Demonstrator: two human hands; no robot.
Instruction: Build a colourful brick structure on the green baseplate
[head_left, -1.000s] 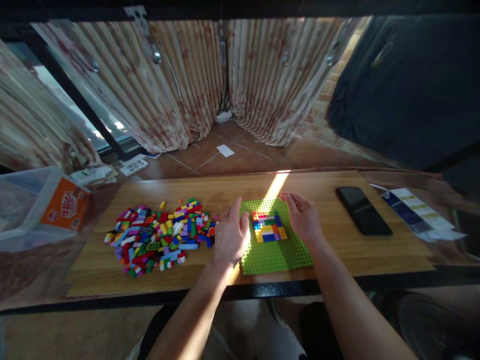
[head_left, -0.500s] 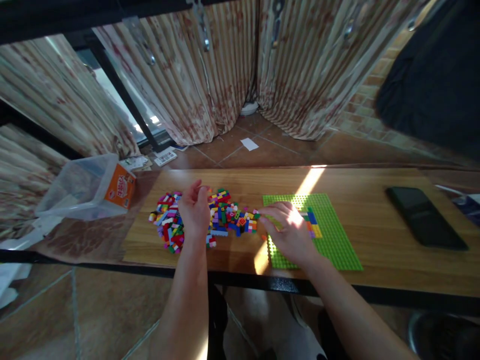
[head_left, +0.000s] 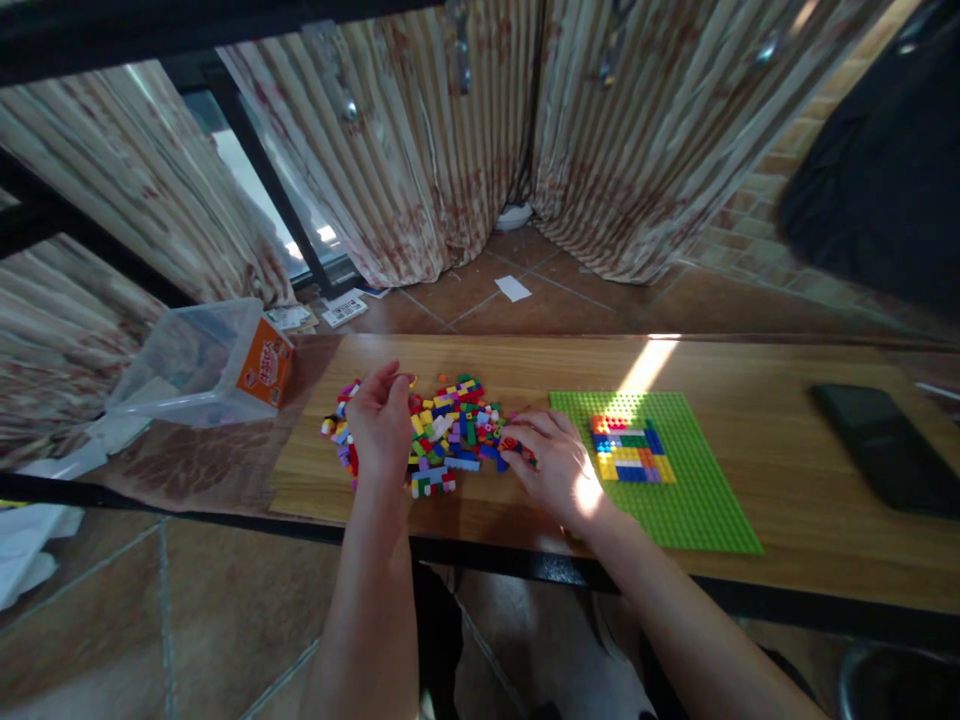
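A heap of small, multicoloured toy bricks [head_left: 442, 425] lies on the wooden table. Over its left part hovers my left hand [head_left: 381, 425], fingers curled in towards the thumb; anything pinched there is too small to make out. My right hand [head_left: 555, 465] is at the heap's right edge, with thumb and fingers apart around a few orange-red bricks [head_left: 511, 443]. Whether it grips one of them is not clear. Right of that hand is a green studded baseplate [head_left: 697, 500], bearing a flat patch of joined bricks [head_left: 634, 470] in rows of red, white, blue, yellow and orange.
A dark phone [head_left: 889, 445] lies at the table's right side. Beyond the left end stands a clear plastic bin [head_left: 187, 365] with an orange label. Curtains [head_left: 420, 170] hang behind the wooden table [head_left: 772, 420], and a dark rail runs along its front edge.
My right hand has moved left off the baseplate to the heap's edge, uncovering the brick patch. The left hand stays over the heap. The view has shifted slightly left.
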